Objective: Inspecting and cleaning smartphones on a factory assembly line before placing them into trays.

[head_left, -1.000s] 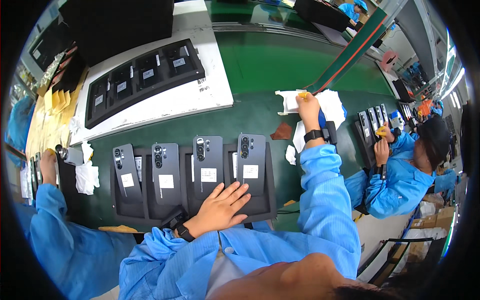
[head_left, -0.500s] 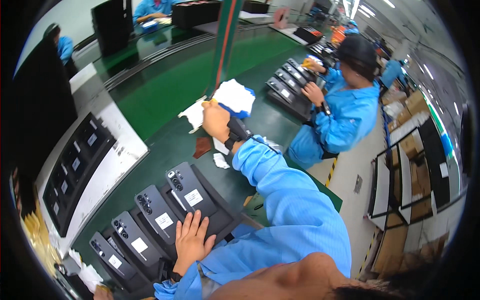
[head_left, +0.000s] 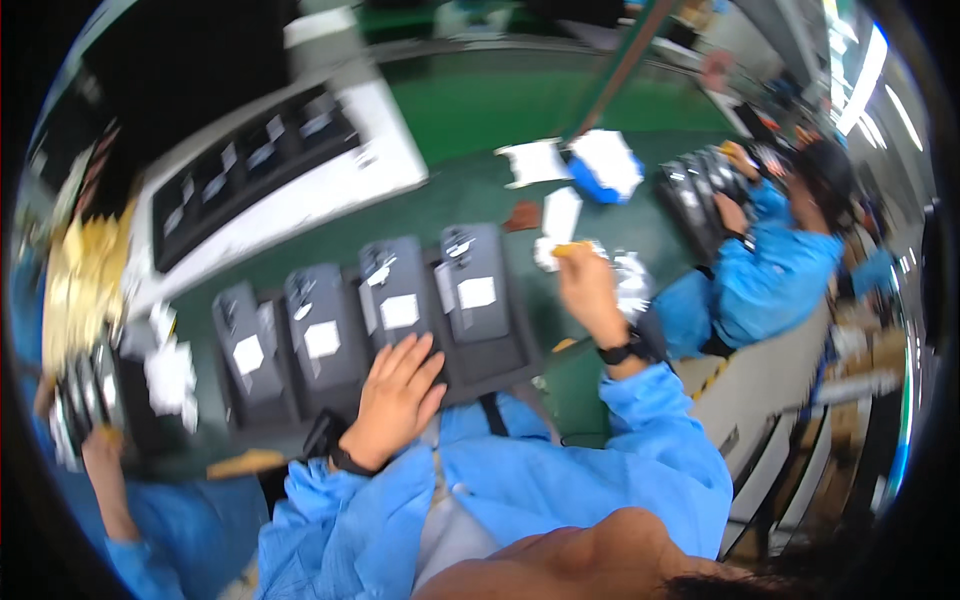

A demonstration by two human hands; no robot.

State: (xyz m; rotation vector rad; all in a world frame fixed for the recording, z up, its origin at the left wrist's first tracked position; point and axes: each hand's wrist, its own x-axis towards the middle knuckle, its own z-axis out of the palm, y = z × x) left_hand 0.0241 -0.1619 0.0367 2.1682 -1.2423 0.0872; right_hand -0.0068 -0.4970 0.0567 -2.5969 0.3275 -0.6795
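A dark tray [head_left: 492, 372] on the green bench holds several grey smartphones in a row, backs up, each with a white label. My left hand [head_left: 392, 402] lies with fingers stretched out, its fingertips at the lower end of the third smartphone [head_left: 393, 285] from the left. To its right lies the rightmost smartphone [head_left: 474, 285]. My right hand [head_left: 592, 292] is raised right of the tray, pinching a small yellow piece [head_left: 572, 249], perhaps a sponge or cloth; blur hides its kind. Crumpled white paper [head_left: 545, 255] is close beside those fingertips.
Beyond my right hand are a white cloth pile on a blue holder [head_left: 610, 168], a white sheet [head_left: 533, 163] and a brown patch [head_left: 522, 216]. Another dark tray [head_left: 250, 170] sits on a white board at left. Co-workers [head_left: 790, 225] sit on both sides.
My right hand has come back from the white cloth toward the tray, yellow piece still pinched. My left hand stays by the phones. The view has turned, bringing a left-side co-worker into sight.
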